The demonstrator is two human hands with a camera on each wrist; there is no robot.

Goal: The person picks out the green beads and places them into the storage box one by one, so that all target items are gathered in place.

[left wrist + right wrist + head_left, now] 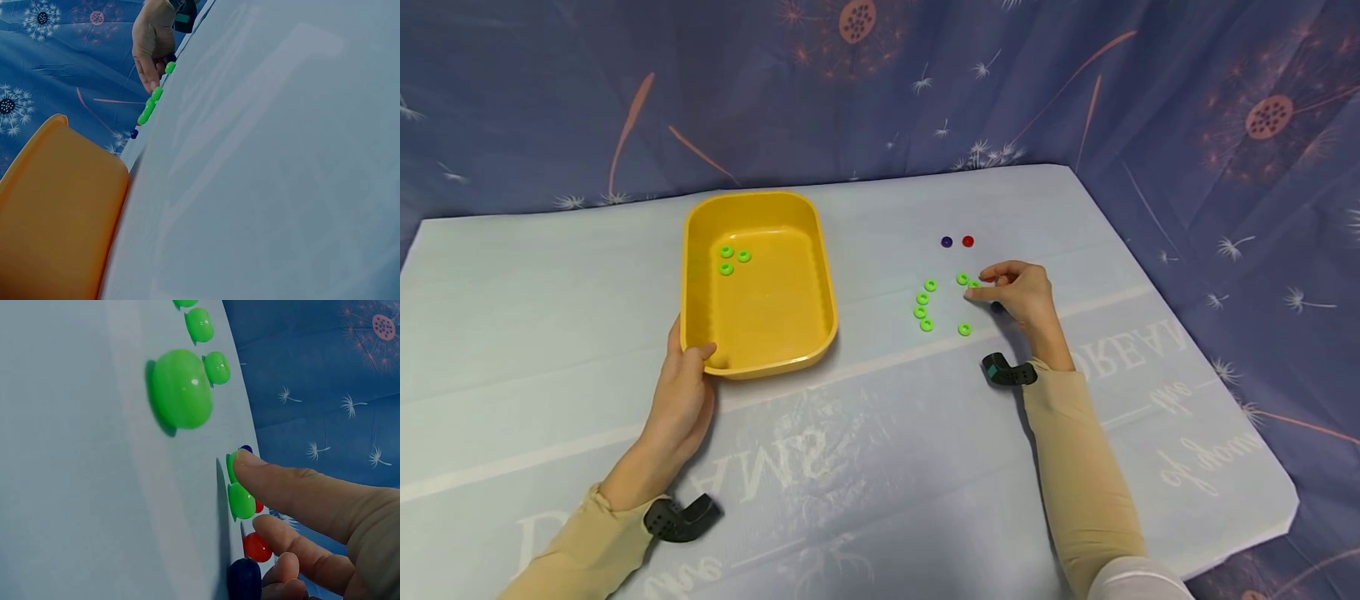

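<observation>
My left hand (683, 396) grips the near-left corner of a yellow tray (767, 367), thumb over the rim and fingers outside. Inside the tray lie three green rings (726, 252). Over the table, my right hand (1018, 296) has its thumb and index finger spread on either side of a green ring (974, 285), with a gap showing between the fingertips. Close by its fingers in the right wrist view are a red bead (257, 547) and a dark blue bead (244, 579). Several more green rings (922, 298) lie left of this hand.
Beyond the green rings, a purple bead (947, 242) and another red bead (967, 242) sit side by side. A pale printed cloth (865, 475) covers the table. Behind it and along the right side hangs a blue patterned curtain (925, 100).
</observation>
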